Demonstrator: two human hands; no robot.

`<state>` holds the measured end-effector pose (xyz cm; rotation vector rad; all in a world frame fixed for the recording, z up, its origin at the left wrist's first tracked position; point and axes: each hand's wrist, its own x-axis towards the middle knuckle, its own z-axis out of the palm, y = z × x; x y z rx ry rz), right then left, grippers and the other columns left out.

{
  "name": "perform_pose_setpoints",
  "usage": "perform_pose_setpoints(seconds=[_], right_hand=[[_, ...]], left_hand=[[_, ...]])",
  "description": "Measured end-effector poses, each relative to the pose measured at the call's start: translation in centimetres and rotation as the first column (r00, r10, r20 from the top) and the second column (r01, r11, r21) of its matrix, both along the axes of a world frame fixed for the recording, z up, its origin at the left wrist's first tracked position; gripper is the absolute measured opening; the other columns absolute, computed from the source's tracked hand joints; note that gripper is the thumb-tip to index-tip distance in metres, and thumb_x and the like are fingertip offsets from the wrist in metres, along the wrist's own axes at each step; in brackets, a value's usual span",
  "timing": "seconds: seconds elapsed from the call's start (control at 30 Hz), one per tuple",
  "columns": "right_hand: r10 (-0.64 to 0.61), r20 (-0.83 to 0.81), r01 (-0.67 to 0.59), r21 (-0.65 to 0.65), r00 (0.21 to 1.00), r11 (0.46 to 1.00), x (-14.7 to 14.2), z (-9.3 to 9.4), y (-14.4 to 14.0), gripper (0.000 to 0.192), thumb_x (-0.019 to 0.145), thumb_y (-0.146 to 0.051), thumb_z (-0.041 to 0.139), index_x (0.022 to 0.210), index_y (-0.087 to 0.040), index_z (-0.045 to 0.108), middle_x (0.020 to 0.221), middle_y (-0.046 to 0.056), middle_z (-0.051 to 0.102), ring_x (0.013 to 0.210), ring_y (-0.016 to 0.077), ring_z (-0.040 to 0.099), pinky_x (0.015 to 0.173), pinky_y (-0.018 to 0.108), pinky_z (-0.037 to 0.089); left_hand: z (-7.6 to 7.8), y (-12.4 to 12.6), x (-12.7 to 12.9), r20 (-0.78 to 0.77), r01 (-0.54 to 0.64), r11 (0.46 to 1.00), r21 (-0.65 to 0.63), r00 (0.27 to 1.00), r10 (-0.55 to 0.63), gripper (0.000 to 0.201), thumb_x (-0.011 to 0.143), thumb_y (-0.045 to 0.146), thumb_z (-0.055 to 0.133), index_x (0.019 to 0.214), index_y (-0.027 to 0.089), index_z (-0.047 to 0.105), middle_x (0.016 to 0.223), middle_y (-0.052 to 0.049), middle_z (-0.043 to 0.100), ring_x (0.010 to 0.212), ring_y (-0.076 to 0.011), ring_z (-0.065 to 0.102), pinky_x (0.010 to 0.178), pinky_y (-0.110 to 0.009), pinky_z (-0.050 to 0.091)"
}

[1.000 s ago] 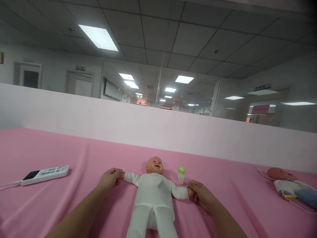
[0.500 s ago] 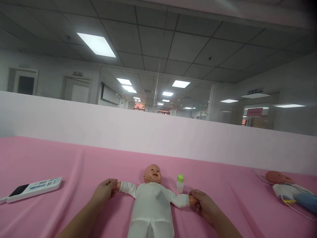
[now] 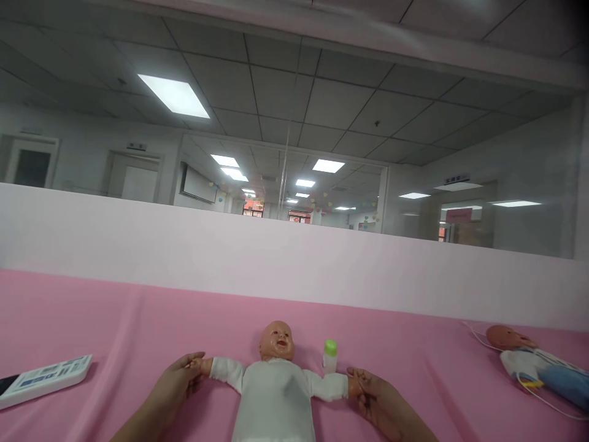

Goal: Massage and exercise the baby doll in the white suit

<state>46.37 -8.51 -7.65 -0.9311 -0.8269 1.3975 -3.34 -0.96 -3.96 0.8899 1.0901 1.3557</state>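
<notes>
A baby doll (image 3: 276,393) in a white suit lies on its back on the pink cloth (image 3: 115,331), arms spread wide. My left hand (image 3: 177,385) holds the doll's small hand on the left side. My right hand (image 3: 375,399) grips the doll's other hand on the right. A little white bottle with a green cap (image 3: 329,356) stands upright just right of the doll's head, close to my right hand.
A white handheld device (image 3: 43,379) lies on the cloth at the left. A second doll (image 3: 529,359) with thin cables and a blue item lies at the far right. A pale partition wall (image 3: 294,258) runs behind the cloth.
The view has tilted up, so doll and hands sit lower in frame. Both hands keep hold of the doll's hands with its arms spread.
</notes>
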Motion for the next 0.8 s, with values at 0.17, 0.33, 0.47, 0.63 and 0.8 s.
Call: perform_pose_setpoints(seconds=[0.17,0.33,0.47,0.63,0.8], right_hand=[[0.053,-0.11,-0.051,0.021,0.993,0.999,0.0,-0.1,0.0,0.03,0.068,-0.026,0.084,0.096,-0.021,0.075,0.092,0.005,0.068,0.071,0.0127,0.06,0.076,0.026,0.054],[0.031,-0.053,-0.026,0.084,0.998,0.996,-1.4,1.0,-0.8,0.029,0.065,-0.028,0.087,0.089,-0.02,0.072,0.084,0.003,0.065,0.07,0.0131,0.059,0.07,0.024,0.049],[0.004,0.081,-0.014,0.117,0.997,0.993,-2.7,1.8,-1.2,0.034,0.063,-0.038,0.087,0.078,-0.016,0.066,0.065,-0.001,0.055,0.054,0.0081,0.045,0.053,0.02,0.034],[-0.06,0.31,0.017,0.137,0.949,0.99,-3.9,2.9,-1.6,0.05,0.068,-0.061,0.075,0.06,-0.016,0.056,0.055,-0.001,0.049,0.049,0.0076,0.037,0.05,0.022,0.026],[-0.108,0.339,0.065,0.136,0.935,0.989,-4.4,4.0,-2.3,0.052,0.069,-0.065,0.065,0.052,-0.018,0.051,0.053,-0.001,0.044,0.05,0.0092,0.036,0.05,0.023,0.028]], left_hand=[[-0.9,0.7,-0.6,0.012,0.038,0.999,0.035,0.999,-0.039,0.043,0.07,0.02,0.078,0.109,0.019,0.061,0.08,-0.005,0.07,0.07,-0.0167,0.068,0.067,-0.026,0.056],[-1.2,1.0,-0.5,-0.058,0.04,0.997,0.062,0.998,-0.036,0.045,0.062,0.03,0.082,0.101,0.018,0.063,0.068,0.0,0.063,0.057,-0.0147,0.06,0.058,-0.026,0.05],[-0.5,0.2,0.4,-0.131,-0.025,0.995,0.093,0.991,0.037,0.043,0.059,0.044,0.081,0.087,0.016,0.063,0.055,0.005,0.053,0.046,-0.0113,0.048,0.047,-0.024,0.039],[0.1,-0.3,1.0,-0.19,-0.049,0.994,0.1,0.979,0.067,0.045,0.061,0.057,0.075,0.072,0.017,0.058,0.048,0.006,0.047,0.041,-0.0099,0.041,0.044,-0.022,0.031],[-0.1,-0.1,0.7,-0.195,-0.071,0.993,0.095,0.977,0.088,0.038,0.063,0.051,0.071,0.08,0.018,0.062,0.052,0.004,0.051,0.045,-0.0146,0.051,0.049,-0.027,0.042]])
